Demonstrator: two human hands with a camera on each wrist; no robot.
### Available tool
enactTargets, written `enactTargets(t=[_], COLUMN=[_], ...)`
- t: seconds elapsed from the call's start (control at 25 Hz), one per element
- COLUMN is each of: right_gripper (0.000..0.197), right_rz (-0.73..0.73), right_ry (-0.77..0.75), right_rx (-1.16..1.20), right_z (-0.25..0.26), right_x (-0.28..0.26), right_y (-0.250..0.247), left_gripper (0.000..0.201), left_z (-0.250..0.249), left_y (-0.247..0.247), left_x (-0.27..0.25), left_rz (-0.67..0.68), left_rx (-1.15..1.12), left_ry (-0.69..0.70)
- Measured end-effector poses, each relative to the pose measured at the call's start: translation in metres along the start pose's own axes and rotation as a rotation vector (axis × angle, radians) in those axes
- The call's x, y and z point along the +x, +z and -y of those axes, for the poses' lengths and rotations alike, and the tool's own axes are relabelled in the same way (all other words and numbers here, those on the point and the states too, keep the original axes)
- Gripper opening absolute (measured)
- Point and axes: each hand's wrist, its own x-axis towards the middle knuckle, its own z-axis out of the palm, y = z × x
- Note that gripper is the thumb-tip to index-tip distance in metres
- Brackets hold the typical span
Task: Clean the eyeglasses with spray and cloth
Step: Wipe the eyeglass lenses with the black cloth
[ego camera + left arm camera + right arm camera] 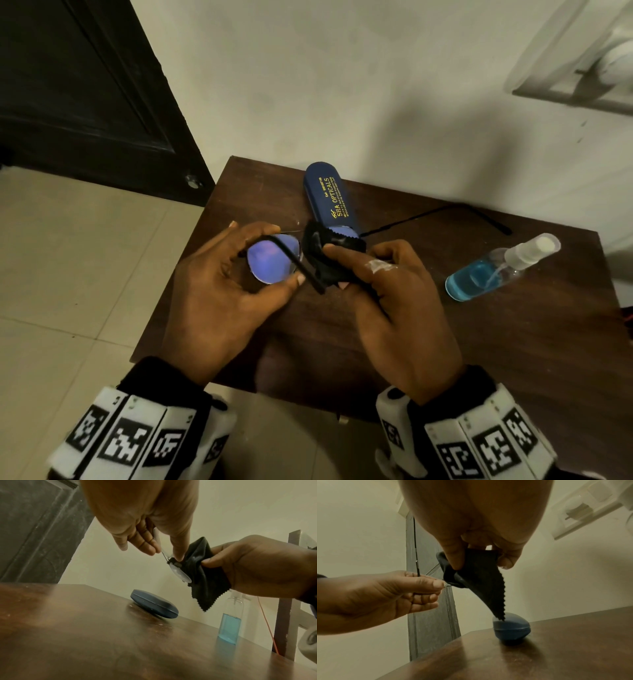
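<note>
Above the tabletop (pixel 428 342), the left hand (pixel 219 301) pinched the eyeglasses (pixel 272 262) while the right hand (pixel 400 308) pinched the cloth (pixel 322 260) over one lens; pressing too hard could twist the thin frame loose.

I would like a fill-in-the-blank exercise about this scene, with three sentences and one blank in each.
1. The right hand holds a black ____.
2. The left hand holds the glasses above the ____.
3. The liquid in the spray bottle is ____.

Missing words: cloth; table; blue
</note>
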Motion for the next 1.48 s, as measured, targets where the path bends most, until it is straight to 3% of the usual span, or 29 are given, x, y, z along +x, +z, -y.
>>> enactTargets(t=[0.16,0.44,0.56,0.76,0.92,1.0,1.2,1.36,1.48], right_gripper=[0.040,0.046,0.039,0.045,0.050,0.049,0.047,0.050,0.045], right_rz=[0.052,0.118,0.118,0.097,0.101,0.103,0.095,0.094,0.081], right_ry=[0.089,0.129,0.147,0.123,0.102,0.150,0.094,0.183,0.143], right_rx=[0.107,0.079,0.127,0.166,-0.015,-0.140,-0.038,-0.128,-0.079], right_z=[-0.001,-0.002,-0.004,-0.002,-0.003,-0.005,0.000,-0.009,-0.002], right_x=[0.000,-0.003,-0.002,-0.003,-0.003,-0.002,-0.004,-0.003,-0.004], right_y=[-0.002,0.000,0.000,0.001,0.001,0.003,0.005,0.005,0.007], left_gripper=[0.053,0.047,0.048,0.039,0.045,0.045,0.052,0.052,0.051], left_z=[-0.002,0.003,0.001,0.005,0.001,0.001,0.002,0.002,-0.002], left_y=[0.003,0.000,0.006,0.004,0.002,0.000,0.003,0.003,0.003], left_x=[-0.002,0.001,-0.001,-0.002,-0.001,-0.001,0.000,-0.001,-0.001], left_rz=[0.053,0.046,0.023,0.010,0.031,0.057,0.022,0.010,-0.011], left_rx=[0.098,-0.017,0.132,-0.018,0.089,0.007,0.141,0.107,0.103], left_ry=[0.104,0.009,0.075,0.017,0.113,0.079,0.207,0.226,0.249])
